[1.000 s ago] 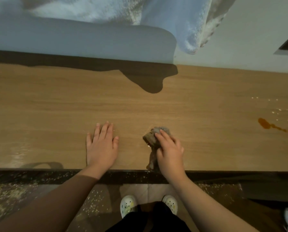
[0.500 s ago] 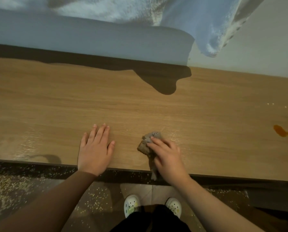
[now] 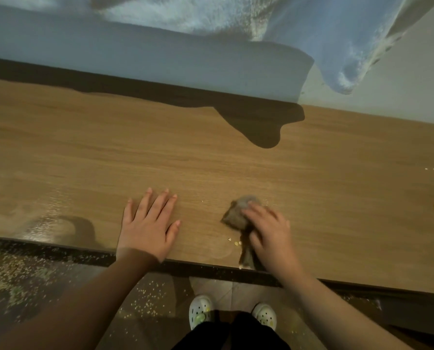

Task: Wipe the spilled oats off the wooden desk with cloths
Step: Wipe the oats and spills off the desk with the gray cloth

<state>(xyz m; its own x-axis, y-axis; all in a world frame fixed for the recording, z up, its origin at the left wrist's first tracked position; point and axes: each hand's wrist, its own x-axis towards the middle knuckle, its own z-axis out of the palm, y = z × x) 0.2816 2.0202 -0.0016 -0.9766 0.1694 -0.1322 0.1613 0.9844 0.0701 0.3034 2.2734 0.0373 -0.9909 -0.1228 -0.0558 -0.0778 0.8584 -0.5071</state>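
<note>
Right hand (image 3: 269, 231) was the nearer one: fingers slightly apart, pressed down on top of the crumpled grey-brown cloth (image 3: 237, 210), motion-blurred. The cloth sat close to the light wooden desk's (image 3: 210, 160) near edge, long axis running edge-to-back, tail hanging over that edge under the palm. Loose pale oat flakes (image 3: 235, 243) lay at the same edge, just left of the tail, so the next sweep probably needs to go left. Left hand (image 3: 147, 223) lay flat on the desk, fingers straight, holding nothing. Versus 0.5 s earlier: right hand and cloth had shifted slightly away from the left hand, which hadn't moved.
</note>
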